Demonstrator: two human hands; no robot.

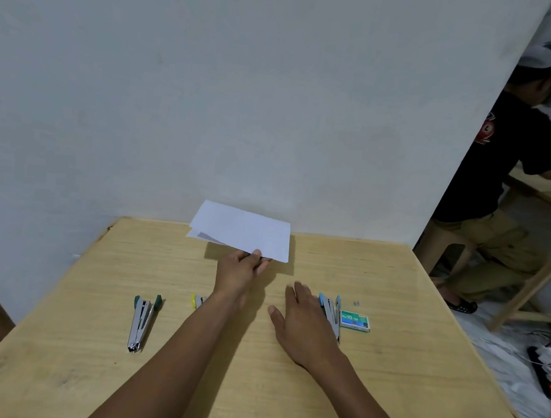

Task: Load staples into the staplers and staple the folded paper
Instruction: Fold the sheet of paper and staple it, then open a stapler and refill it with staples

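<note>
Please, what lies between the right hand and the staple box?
The blue stapler, close beside the staple box and by the right hand, in the head view.

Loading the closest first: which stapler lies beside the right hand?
The blue-capped metal stapler, beside the right hand and the green staple box; the green-capped stapler and yellow-capped stapler lie farther left.

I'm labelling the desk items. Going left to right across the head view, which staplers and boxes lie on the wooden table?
Green-capped metal stapler → yellow-capped stapler, partly hidden by an arm → blue-capped metal stapler → green cardboard staple box.
</note>
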